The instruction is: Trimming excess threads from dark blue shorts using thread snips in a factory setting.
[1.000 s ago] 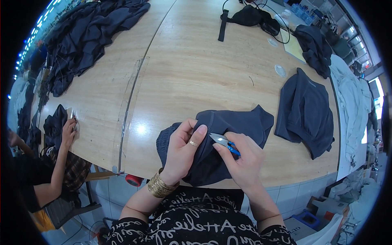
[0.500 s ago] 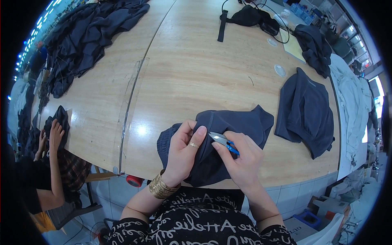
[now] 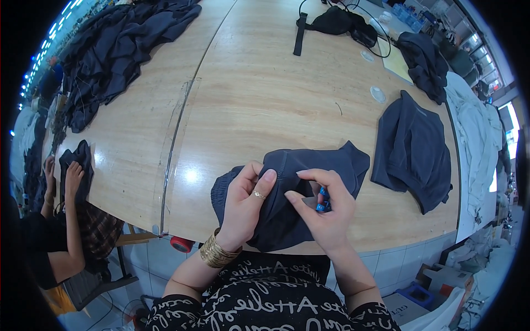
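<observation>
Blue-handled snips (image 3: 323,207) mostly hidden in the right grip (image 3: 338,214)

The left hand (image 3: 245,201) wears a gold-coloured ring (image 3: 259,195) on its thumb, a narrow band with a pattern too small to make out. Just behind that hand, a stack of thin gold-coloured bangles (image 3: 219,249) circles the wrist, packed close like one ridged cuff. Farther back along the arm comes the left sleeve (image 3: 174,313), black with white print, its edge near the elbow. Well behind the right hand (image 3: 334,209), the right sleeve (image 3: 372,316) is of the same printed cloth. Behind and between both hands spreads the black top (image 3: 265,295), covered in rows of loose white handwriting-style lettering, with a dark fold across its front.
</observation>
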Action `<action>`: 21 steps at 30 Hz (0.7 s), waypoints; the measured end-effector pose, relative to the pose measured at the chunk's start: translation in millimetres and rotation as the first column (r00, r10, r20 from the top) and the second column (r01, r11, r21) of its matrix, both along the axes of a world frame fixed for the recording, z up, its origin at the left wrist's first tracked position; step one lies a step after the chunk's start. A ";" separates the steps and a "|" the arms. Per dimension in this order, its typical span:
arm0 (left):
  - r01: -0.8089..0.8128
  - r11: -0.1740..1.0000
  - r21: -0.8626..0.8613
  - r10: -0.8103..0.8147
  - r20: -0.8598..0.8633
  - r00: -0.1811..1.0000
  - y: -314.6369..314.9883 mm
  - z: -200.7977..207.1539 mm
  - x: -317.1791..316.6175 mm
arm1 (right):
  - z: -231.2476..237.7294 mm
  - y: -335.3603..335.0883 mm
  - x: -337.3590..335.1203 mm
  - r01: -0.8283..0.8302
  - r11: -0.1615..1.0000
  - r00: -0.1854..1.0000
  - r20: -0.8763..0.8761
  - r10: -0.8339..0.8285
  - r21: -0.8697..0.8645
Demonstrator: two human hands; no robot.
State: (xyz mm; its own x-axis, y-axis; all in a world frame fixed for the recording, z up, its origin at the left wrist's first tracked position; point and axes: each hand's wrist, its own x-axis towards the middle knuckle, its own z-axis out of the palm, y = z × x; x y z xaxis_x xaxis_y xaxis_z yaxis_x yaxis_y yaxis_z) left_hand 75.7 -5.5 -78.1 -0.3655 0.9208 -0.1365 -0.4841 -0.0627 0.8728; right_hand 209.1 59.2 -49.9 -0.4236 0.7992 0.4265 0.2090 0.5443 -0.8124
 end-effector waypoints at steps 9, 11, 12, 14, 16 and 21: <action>-0.072 0.997 0.012 0.072 0.018 0.997 0.4 6.1 2.5 | -14.9 -4.8 -1.1 0.026 0.990 0.995 0.097 -0.040 0.136; -0.078 0.997 0.019 0.077 0.012 0.997 0.5 5.1 2.7 | -11.3 -6.5 -3.3 0.057 0.979 0.984 0.155 -0.088 0.195; -0.084 0.996 0.026 0.084 0.007 0.996 0.6 4.9 3.0 | -11.6 -6.3 -3.0 0.059 0.979 0.984 0.154 -0.090 0.195; -0.079 0.996 0.029 0.079 -0.001 0.997 0.5 7.6 4.4 | -12.8 -5.6 -2.2 0.064 0.976 0.987 0.133 -0.093 0.208; -0.075 0.997 0.032 0.076 -0.009 0.997 0.5 8.2 5.8 | -12.8 -5.3 -1.8 0.064 0.975 0.987 0.130 -0.093 0.214; -0.052 0.996 0.071 0.054 -0.017 0.998 0.1 5.1 6.8 | -13.6 -4.2 -1.8 0.060 0.967 0.986 0.138 -0.096 0.246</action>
State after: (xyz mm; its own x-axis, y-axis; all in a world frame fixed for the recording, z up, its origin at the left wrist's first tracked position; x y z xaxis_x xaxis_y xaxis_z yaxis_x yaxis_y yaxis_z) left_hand 82.5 -5.4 -73.0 -0.4158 0.9072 -0.0641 -0.4616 -0.1498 0.8743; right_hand 207.3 55.0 -63.4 -0.4366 0.7140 0.5473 0.3667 0.6968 -0.6165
